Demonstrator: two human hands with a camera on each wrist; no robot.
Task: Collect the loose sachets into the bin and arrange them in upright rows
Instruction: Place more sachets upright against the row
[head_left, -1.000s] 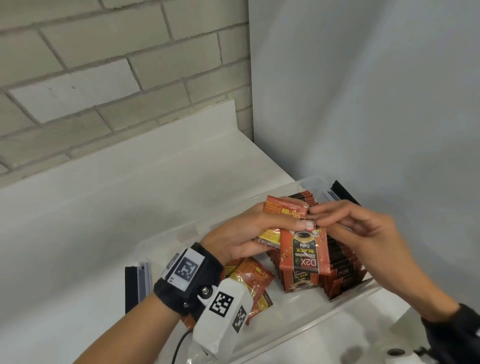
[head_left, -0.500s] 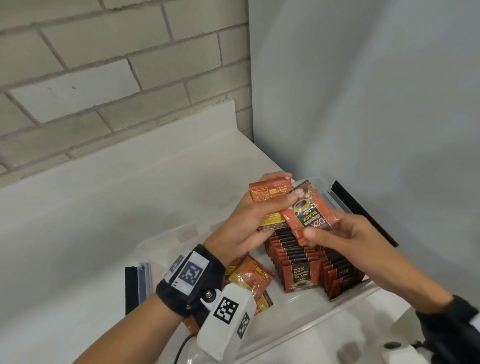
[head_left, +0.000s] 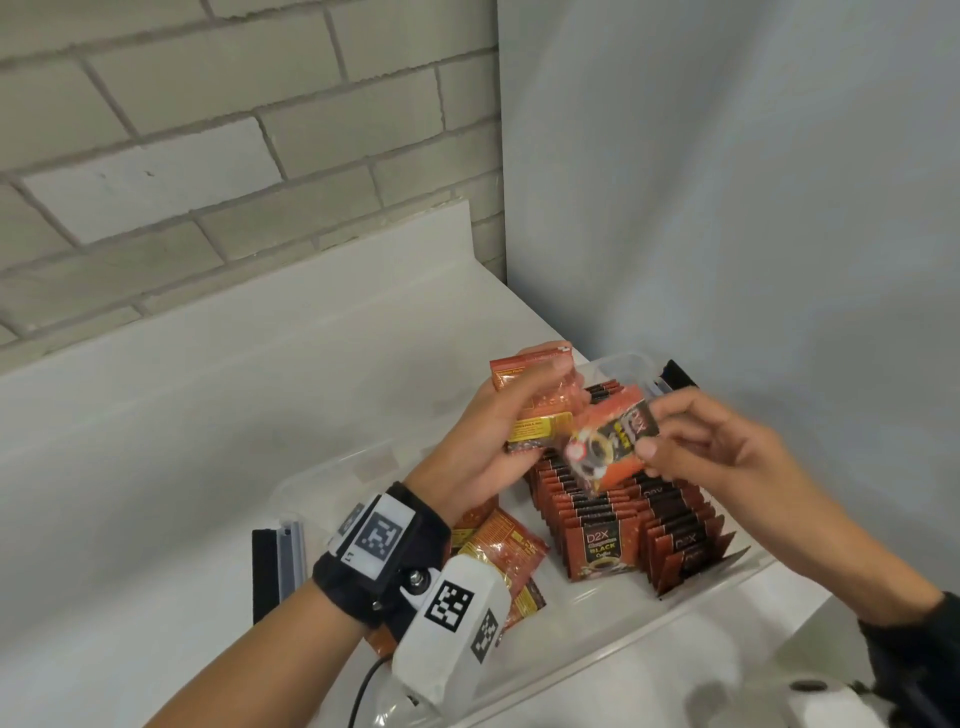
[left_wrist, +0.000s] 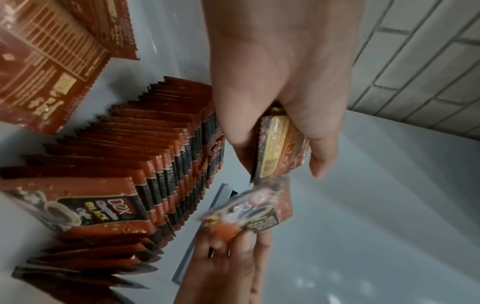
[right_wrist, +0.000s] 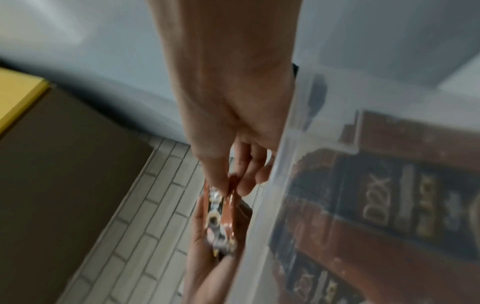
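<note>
We see two hands raised above a clear plastic bin (head_left: 597, 654) that sits at the counter's (head_left: 208, 389) right end, against the grey side wall. The left hand (head_left: 488, 441) has its fingers and thumb curled round a small stack of sachets (head_left: 540, 410) (how many it holds we cannot count, since they overlap). The right hand (head_left: 727, 457) pinches a single sachet (head_left: 608, 441) by one end between thumb and fingertips; this one is tilted and blurred, just beside the stack and above the bin. Inside the bin stand two upright rows of sachets (head_left: 623, 525), side by side along the right half; we cannot count them one by one because they are packed tight. In the bin's left half lie loose sachets (head_left: 509, 556), at least two, flat and partly under the left wrist. On the counter just past the bin's left edge lies one black and grey strip (head_left: 278, 566).
</note>
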